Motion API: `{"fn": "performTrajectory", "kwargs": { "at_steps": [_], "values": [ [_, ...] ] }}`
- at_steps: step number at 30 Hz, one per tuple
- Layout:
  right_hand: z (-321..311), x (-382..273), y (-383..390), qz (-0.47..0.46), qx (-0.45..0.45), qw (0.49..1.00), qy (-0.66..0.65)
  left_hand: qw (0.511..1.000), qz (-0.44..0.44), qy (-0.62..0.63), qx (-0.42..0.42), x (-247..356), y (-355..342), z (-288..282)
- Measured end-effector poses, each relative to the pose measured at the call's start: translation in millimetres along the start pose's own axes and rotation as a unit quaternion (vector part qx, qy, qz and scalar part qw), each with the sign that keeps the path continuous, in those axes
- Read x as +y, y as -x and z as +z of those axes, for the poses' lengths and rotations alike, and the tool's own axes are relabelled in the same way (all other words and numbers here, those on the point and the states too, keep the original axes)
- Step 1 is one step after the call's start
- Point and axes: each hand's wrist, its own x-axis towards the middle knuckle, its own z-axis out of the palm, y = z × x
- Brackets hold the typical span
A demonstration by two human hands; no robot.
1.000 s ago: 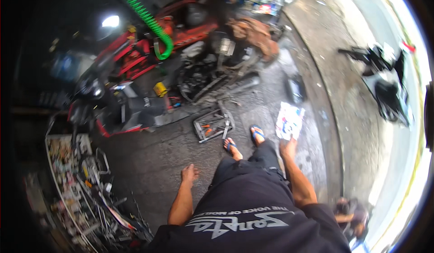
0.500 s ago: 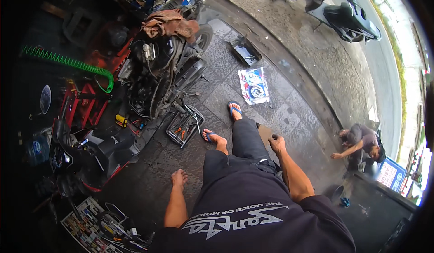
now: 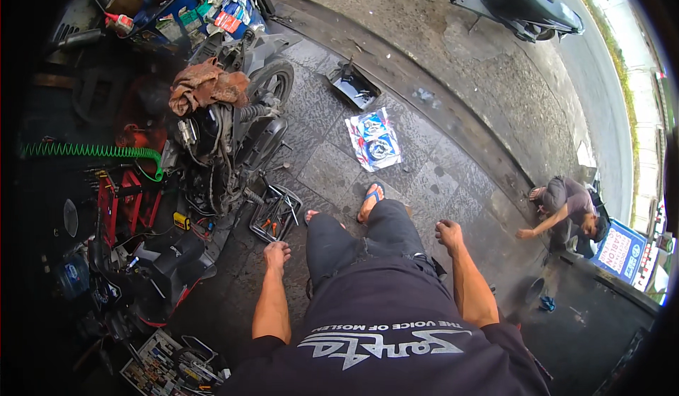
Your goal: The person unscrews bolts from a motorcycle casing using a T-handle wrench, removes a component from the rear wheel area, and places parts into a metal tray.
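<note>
My left hand hangs at my side with loosely bent fingers and nothing visible in it. Just ahead of it on the floor is a black tray of hand tools, some with orange handles. On the other side my right hand is raised a little with its fingers curled in; whatever they hold, if anything, is hidden. It touches nothing around it. A partly stripped motorcycle stands ahead to the left, a brown cloth draped over it.
A printed plastic sheet with a round part lies ahead, near a dark rectangular pan. Left are a red stand, a green coiled hose and a red-black scooter. A person crouches at right; another scooter is parked beyond.
My body has moved ahead, bringing the sheet and tool tray closer. My feet have changed position in a step. The left hand swung forward beside the tray; the right drew back slightly.
</note>
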Motion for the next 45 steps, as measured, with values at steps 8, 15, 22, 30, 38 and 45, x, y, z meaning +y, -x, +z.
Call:
{"fn": "performTrajectory", "kwargs": {
  "at_steps": [8,15,22,30,38,45],
  "values": [
    [-46,-82,-24,-0.021,0.047,0.996,-0.075,1.0,-0.003,-0.006,-0.024,34,-21,44],
    [4,-84,-11,0.024,-0.026,0.999,0.014,1.0,0.0,0.006,-0.028,90,-89,31],
    [10,-121,-33,0.025,-0.063,0.994,0.09,0.999,-0.001,0.053,-0.013,71,-92,13],
    [6,-208,-79,-0.078,-0.031,0.994,0.076,0.99,-0.137,-0.009,0.014,-4,-29,-9],
    [26,-191,-86,-0.044,-0.085,0.993,0.075,0.995,-0.087,0.031,0.028,20,-41,-13],
    [20,-177,-76,0.036,-0.129,0.984,0.12,0.993,-0.062,0.089,0.049,32,-30,24]
  ]
}}
